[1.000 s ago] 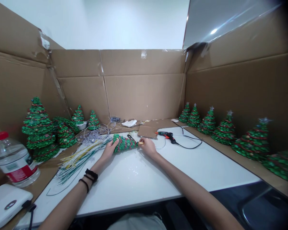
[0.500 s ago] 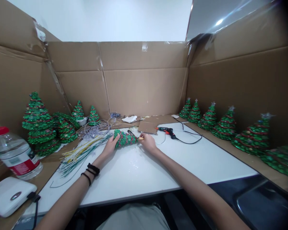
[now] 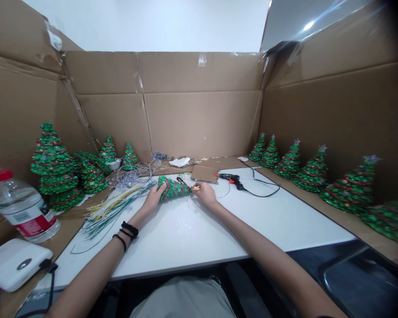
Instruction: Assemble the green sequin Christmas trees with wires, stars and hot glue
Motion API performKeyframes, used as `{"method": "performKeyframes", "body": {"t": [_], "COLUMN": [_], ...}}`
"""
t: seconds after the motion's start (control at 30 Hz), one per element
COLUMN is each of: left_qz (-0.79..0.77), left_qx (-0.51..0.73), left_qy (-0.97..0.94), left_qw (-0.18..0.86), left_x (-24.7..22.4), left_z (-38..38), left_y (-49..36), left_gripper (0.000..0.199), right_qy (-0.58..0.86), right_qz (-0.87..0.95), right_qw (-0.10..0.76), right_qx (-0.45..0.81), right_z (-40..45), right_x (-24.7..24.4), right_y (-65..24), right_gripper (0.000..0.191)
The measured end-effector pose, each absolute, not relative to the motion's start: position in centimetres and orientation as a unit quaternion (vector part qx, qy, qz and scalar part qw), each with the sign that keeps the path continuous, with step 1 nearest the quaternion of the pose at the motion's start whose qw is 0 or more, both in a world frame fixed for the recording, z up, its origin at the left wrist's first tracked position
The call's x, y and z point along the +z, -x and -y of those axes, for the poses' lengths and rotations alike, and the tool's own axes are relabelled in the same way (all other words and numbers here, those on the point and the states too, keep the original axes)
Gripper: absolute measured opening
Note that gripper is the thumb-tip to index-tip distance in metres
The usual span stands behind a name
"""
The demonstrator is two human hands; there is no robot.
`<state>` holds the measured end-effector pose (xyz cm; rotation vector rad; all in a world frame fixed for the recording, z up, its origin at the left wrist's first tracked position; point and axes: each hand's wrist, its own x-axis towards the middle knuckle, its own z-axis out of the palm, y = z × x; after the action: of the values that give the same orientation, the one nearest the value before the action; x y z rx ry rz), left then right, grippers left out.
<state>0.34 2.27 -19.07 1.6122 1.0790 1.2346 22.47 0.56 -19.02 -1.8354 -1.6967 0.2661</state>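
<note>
A small green sequined Christmas tree (image 3: 174,189) with red garland lies on its side over the white board, base to the left and tip to the right. My left hand (image 3: 153,197) is closed round its base end. At the tip, my right hand (image 3: 206,194) pinches a short tan, stick-like piece (image 3: 196,188); its full shape is hidden by the fingers. A dark loop (image 3: 180,179) shows just behind the tree. Green and yellow wires (image 3: 116,207) lie beside my left hand. Beyond my right hand are a cardboard piece (image 3: 204,173) and a black glue gun (image 3: 234,180).
Several finished-looking trees with star tops (image 3: 310,169) line the right side. More trees (image 3: 54,161), a water bottle (image 3: 24,207) and a white box-like device (image 3: 18,264) stand at the left. Tangled silvery wire (image 3: 132,174) lies behind the loose wires. Cardboard walls (image 3: 199,117) enclose the table.
The view has shifted slightly. Both hands keep their hold on the tree and the tan piece at its tip, with only a slight turn of my right hand.
</note>
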Motion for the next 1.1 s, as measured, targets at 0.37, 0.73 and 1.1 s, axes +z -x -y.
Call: {"method": "performKeyframes", "body": {"t": [0.37,0.73,1.1], "left_qz": [-0.44,-0.469,-0.467], "left_qx": [0.522,0.53,0.527], "left_qy": [-0.612,-0.576,-0.577], "left_qw": [0.399,0.409,0.414], "left_x": [-18.3,-17.8,-17.9], "left_z": [-1.0,-0.6,-1.0], "left_y": [-0.8,-0.8,-0.6], "left_gripper": [0.045,0.045,0.044], "right_qy": [0.677,0.624,0.546], "right_qz": [0.669,0.726,0.769], "right_qw": [0.301,0.279,0.316], "right_qx": [0.068,0.075,0.103], "right_z": [-0.7,-0.4,-0.5], "right_x": [-19.7,-19.7,-19.4], "right_y": [-22.2,-22.4,-23.2], "right_gripper": [0.018,0.022,0.048]}}
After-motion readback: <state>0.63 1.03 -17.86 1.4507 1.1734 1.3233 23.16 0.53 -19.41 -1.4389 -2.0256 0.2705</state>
